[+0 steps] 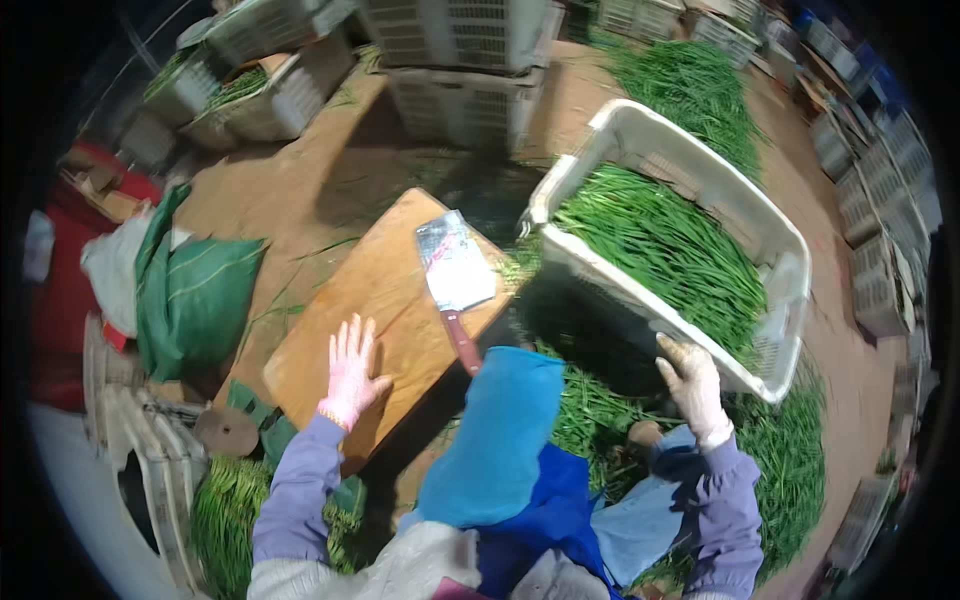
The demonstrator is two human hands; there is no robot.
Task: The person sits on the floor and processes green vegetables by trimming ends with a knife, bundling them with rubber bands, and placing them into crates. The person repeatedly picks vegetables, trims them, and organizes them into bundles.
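A pale glove covers my left hand [351, 373], which lies spread on the wooden board [352, 300] with its fingers apart. To the right of it on the same board rests a cleaver [456, 262]; its shiny blade points away from me and its brown handle juts past the near edge. My right hand [690, 386], in a stained light glove, hangs with fingers apart close to the near side of a white plastic crate [600, 262]. Whether its fingertips touch the crate is unclear. Long green leafy stalks [667, 247], apparently Chinese chives, fill much of that crate.
Loose greens [780, 465] cover the floor at right, with another heap [682, 97] behind the crate. Stacked crates [461, 105] stand ahead. A green sack [199, 300] sits at left, above a bundle of greens [229, 510]. More crates [874, 195] line the right side.
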